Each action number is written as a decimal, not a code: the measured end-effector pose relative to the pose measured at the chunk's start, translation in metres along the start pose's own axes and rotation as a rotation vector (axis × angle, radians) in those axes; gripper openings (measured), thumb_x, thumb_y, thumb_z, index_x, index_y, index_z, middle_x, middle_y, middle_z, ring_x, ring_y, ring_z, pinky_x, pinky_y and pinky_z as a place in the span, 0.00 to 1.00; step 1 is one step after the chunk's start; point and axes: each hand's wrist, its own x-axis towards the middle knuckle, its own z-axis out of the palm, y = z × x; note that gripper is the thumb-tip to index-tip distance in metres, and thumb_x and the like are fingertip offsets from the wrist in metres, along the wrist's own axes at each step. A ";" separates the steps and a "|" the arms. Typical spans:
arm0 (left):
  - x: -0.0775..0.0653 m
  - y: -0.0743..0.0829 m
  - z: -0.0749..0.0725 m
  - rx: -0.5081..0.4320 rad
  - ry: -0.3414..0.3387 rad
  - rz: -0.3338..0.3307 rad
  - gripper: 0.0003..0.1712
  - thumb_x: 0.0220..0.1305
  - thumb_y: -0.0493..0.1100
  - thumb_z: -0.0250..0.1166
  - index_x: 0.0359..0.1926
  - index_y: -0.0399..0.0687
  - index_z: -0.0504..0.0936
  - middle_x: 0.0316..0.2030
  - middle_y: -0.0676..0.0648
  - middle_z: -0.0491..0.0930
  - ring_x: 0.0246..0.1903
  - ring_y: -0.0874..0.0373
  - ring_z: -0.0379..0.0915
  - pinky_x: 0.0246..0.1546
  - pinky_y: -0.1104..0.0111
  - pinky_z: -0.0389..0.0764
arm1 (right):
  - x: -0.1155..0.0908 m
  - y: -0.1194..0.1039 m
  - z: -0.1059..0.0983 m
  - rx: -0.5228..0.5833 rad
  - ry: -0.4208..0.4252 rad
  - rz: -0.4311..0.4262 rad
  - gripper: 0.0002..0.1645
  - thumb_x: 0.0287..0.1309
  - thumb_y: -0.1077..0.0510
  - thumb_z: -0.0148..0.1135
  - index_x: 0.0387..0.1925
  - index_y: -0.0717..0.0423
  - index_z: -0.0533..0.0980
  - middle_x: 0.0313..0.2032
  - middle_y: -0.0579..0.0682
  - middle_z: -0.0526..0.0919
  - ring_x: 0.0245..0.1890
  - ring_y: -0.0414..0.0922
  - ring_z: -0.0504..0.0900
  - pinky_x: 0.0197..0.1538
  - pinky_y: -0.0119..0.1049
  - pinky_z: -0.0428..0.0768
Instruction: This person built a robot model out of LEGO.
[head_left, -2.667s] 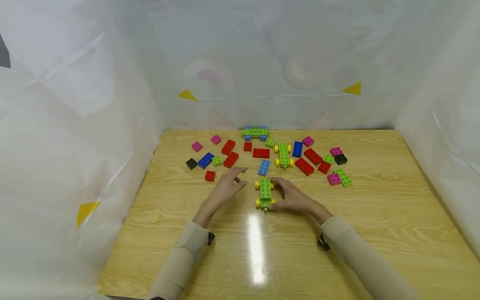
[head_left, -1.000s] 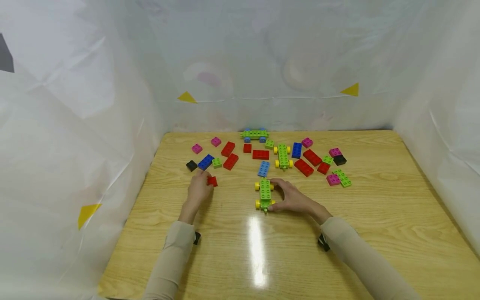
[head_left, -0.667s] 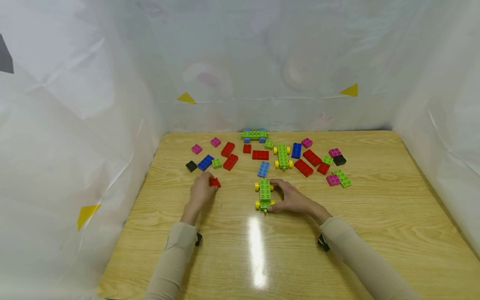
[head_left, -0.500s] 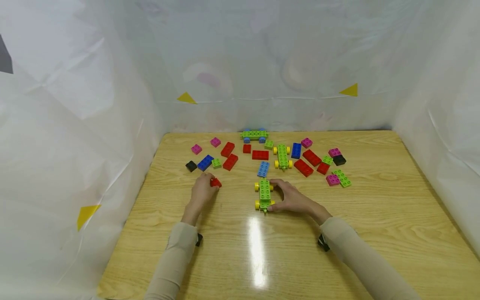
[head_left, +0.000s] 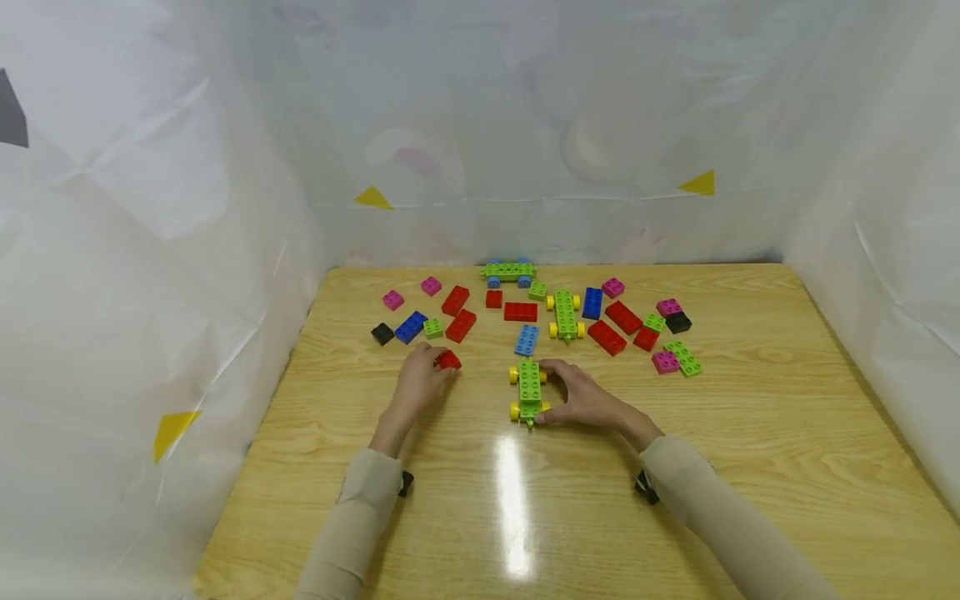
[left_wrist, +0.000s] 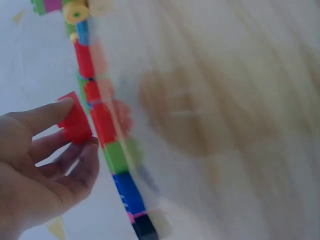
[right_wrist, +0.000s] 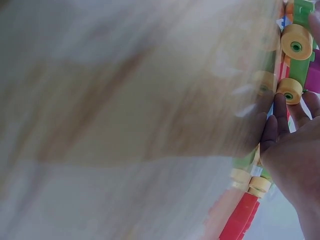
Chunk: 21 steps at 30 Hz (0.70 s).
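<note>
In the head view my left hand (head_left: pixel 422 382) pinches a small red toy brick (head_left: pixel 449 360), left of centre over the table. The left wrist view shows that red brick (left_wrist: pixel 76 120) between thumb and fingertips. My right hand (head_left: pixel 583 396) holds a green wheeled toy base (head_left: pixel 530 410) from its right side, thumb at the near end and fingers at the far end. The base has yellow wheels (head_left: pixel 514 375), and a green brick (head_left: pixel 529 379) sits raised on it. Some magenta (right_wrist: pixel 313 75) shows between the green parts in the right wrist view.
A light blue brick (head_left: pixel 527 340) lies just beyond the held base. Farther back stand a second yellow-wheeled base (head_left: pixel 566 315) and a blue-wheeled one (head_left: pixel 508 271). Several red, blue, green, pink and black bricks lie around them on the wooden table (head_left: pixel 750 433). White sheeting (head_left: pixel 480 100) encloses the table.
My left hand went left to the red brick, took hold of it, and has moved back rightward with it. The right hand stays at the wheeled base.
</note>
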 end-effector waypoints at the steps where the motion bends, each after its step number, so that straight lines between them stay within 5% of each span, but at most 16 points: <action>1: 0.000 0.004 0.001 -0.024 -0.003 0.011 0.22 0.62 0.40 0.67 0.55 0.35 0.78 0.46 0.40 0.75 0.44 0.48 0.73 0.46 0.58 0.76 | 0.000 0.000 0.000 0.000 0.001 0.001 0.57 0.43 0.34 0.73 0.70 0.50 0.58 0.68 0.51 0.62 0.68 0.52 0.59 0.67 0.55 0.58; 15: 0.003 0.061 0.019 -0.140 -0.121 0.223 0.25 0.64 0.40 0.65 0.61 0.38 0.74 0.51 0.42 0.73 0.49 0.47 0.73 0.46 0.60 0.78 | -0.001 -0.006 0.002 0.010 0.007 0.017 0.56 0.44 0.36 0.73 0.70 0.50 0.58 0.68 0.53 0.62 0.67 0.55 0.59 0.66 0.58 0.59; 21: 0.006 0.077 0.030 -0.091 -0.190 0.291 0.23 0.65 0.42 0.64 0.60 0.40 0.76 0.51 0.45 0.73 0.50 0.53 0.73 0.52 0.63 0.75 | -0.001 -0.006 0.001 0.006 0.012 0.011 0.56 0.44 0.35 0.73 0.69 0.50 0.59 0.68 0.53 0.62 0.67 0.55 0.59 0.66 0.58 0.59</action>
